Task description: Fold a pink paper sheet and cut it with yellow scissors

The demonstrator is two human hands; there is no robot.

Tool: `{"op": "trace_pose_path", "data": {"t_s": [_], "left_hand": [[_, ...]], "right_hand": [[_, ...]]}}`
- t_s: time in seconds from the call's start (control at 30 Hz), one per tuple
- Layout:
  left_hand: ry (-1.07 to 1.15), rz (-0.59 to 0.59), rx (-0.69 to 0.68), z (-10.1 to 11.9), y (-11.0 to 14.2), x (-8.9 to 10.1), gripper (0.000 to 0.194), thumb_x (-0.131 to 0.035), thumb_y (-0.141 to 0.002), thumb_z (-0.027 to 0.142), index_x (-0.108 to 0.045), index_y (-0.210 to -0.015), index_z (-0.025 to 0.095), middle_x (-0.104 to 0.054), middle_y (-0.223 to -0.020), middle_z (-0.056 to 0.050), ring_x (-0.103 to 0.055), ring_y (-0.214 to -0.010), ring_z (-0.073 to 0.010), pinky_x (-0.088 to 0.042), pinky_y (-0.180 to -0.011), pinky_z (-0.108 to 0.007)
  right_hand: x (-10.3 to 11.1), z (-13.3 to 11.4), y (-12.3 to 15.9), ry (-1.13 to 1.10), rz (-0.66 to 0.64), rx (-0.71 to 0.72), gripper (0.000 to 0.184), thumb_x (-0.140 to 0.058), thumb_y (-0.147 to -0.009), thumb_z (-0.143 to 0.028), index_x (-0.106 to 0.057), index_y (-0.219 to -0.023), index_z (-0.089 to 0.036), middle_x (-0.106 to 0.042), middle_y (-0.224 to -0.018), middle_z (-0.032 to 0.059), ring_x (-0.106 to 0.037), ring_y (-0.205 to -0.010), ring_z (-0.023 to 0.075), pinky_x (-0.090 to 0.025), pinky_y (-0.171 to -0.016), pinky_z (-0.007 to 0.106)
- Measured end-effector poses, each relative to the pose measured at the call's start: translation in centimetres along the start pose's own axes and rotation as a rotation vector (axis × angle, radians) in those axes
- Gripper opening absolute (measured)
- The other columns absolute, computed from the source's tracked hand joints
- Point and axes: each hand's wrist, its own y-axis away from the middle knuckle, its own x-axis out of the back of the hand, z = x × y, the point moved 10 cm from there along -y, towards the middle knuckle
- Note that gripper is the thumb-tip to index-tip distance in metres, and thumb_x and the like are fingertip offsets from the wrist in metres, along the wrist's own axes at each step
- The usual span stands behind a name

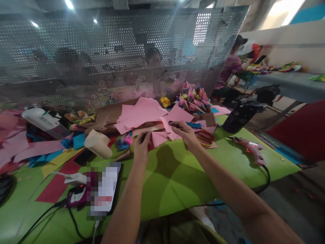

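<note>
From the middle of the worktop [172, 196], I see passage toward six o'clock; perforated screen [122, 51] bars twelve; glue gun [254, 147], three.

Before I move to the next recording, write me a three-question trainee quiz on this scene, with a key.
1. True or false: the left hand is holding a phone.
2. Which corded tool lies on the right side of the table?
3. Fill in: the black container stands on a surface coloured ____.

Key:
1. False; it holds pink paper.
2. The glue gun.
3. Green.
</note>
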Motion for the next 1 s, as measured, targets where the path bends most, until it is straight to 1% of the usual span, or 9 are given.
{"op": "trace_pose_path", "data": {"t_s": [0.1, 0.2, 0.3, 0.47, 0.6, 0.73, 0.83, 0.9, 1.0], "left_hand": [[0.216, 0.002, 0.171, -1.9, -0.1, -0.3, 0.032, -0.076, -0.064, 0.044, -0.064, -0.078, 0.018, -0.067, -0.071, 0.003, -0.061, -0.065, -0.0098, -0.049, -0.063, -0.021], [0.335, -0.005, 0.233, -2.7, 0.1, -0.7, 0.035, -0.081, -0.058, 0.043, -0.063, -0.075, 0.019, -0.067, -0.071, 0.002, -0.063, -0.066, -0.0101, -0.05, -0.064, -0.021], [0.328, -0.051, 0.251, -2.9, 0.3, -1.3, 0.035, -0.08, -0.058, 0.043, -0.063, -0.075, 0.019, -0.069, -0.074, 0.001, -0.065, -0.069, -0.0117, -0.051, -0.065, -0.023], [0.324, -0.067, 0.244, -2.9, 0.4, -1.6, 0.03, -0.08, -0.06, 0.038, -0.06, -0.072, 0.018, -0.064, -0.065, 0.004, -0.059, -0.058, -0.008, -0.046, -0.055, -0.019], [0.37, -0.076, 0.268, -2.4, 0.6, -2.0, 0.032, -0.082, -0.057, 0.036, -0.059, -0.069, 0.018, -0.058, -0.059, 0.006, -0.053, -0.05, -0.0046, -0.04, -0.048, -0.016], [0.339, -0.11, 0.275, -1.8, 1.0, -2.3, 0.032, -0.082, -0.059, 0.037, -0.06, -0.073, 0.018, -0.056, -0.06, 0.007, -0.05, -0.049, -0.0047, -0.037, -0.045, -0.016], [0.32, -0.134, 0.212, -1.1, 0.9, -2.3, 0.033, -0.082, -0.06, 0.039, -0.061, -0.074, 0.018, -0.059, -0.066, 0.005, -0.052, -0.056, -0.0058, -0.04, -0.05, -0.016], [0.285, -0.147, 0.171, -0.8, 0.7, -2.1, 0.033, -0.081, -0.063, 0.042, -0.062, -0.076, 0.019, -0.058, -0.067, 0.004, -0.05, -0.056, -0.0059, -0.038, -0.049, -0.016], [0.218, -0.167, 0.128, -0.5, 0.7, -2.0, 0.032, -0.077, -0.067, 0.045, -0.063, -0.079, 0.019, -0.057, -0.069, 0.004, -0.049, -0.057, -0.0068, -0.038, -0.05, -0.017]], "right_hand": [[-1.7, 1.0, 0.0, -0.192, -0.151, -0.099, 0.034, -0.066, -0.074, -0.036, -0.067, -0.105, -0.023, -0.068, -0.104, 0.0053, -0.062, -0.093, 0.0197, -0.049, -0.078, 0.032], [-3.5, 1.2, 0.6, -0.313, -0.273, -0.153, 0.043, -0.072, -0.068, -0.031, -0.066, -0.109, -0.023, -0.069, -0.103, 0.0051, -0.064, -0.084, 0.0176, -0.051, -0.076, 0.032], [-3.7, 1.0, 0.9, -0.338, -0.248, -0.132, 0.033, -0.073, -0.067, -0.031, -0.069, -0.098, -0.021, -0.07, -0.095, 0.004, -0.063, -0.074, 0.0149, -0.05, -0.072, 0.03], [-2.8, 1.7, 0.6, -0.35, -0.135, -0.154, 0.016, -0.07, -0.065, -0.028, -0.069, -0.079, -0.02, -0.065, -0.072, -0.0001, -0.056, -0.061, 0.0126, -0.044, -0.058, 0.026], [-2.3, 1.9, 0.6, -0.379, -0.074, -0.176, 0.01, -0.068, -0.063, -0.024, -0.068, -0.072, -0.02, -0.064, -0.069, -0.0007, -0.055, -0.064, 0.0131, -0.044, -0.062, 0.027], [-1.8, 1.1, 0.6, -0.428, -0.035, -0.161, 0.006, -0.067, -0.061, -0.02, -0.068, -0.066, -0.02, -0.065, -0.067, -0.0009, -0.057, -0.069, 0.0136, -0.044, -0.066, 0.026], [-1.7, 0.3, 0.5, -0.421, -0.082, -0.162, 0.007, -0.066, -0.06, -0.018, -0.07, -0.066, -0.02, -0.067, -0.068, 0.0, -0.058, -0.07, 0.0142, -0.044, -0.068, 0.026], [-2.0, 0.3, 0.5, -0.444, -0.149, -0.209, 0.012, -0.065, -0.061, -0.02, -0.072, -0.071, -0.02, -0.069, -0.071, 0.0014, -0.059, -0.072, 0.0152, -0.045, -0.069, 0.026], [-2.7, 1.0, 0.7, -0.496, -0.249, -0.324, 0.021, -0.065, -0.068, -0.034, -0.073, -0.081, -0.019, -0.071, -0.079, 0.0045, -0.061, -0.074, 0.0167, -0.046, -0.065, 0.027]]}}
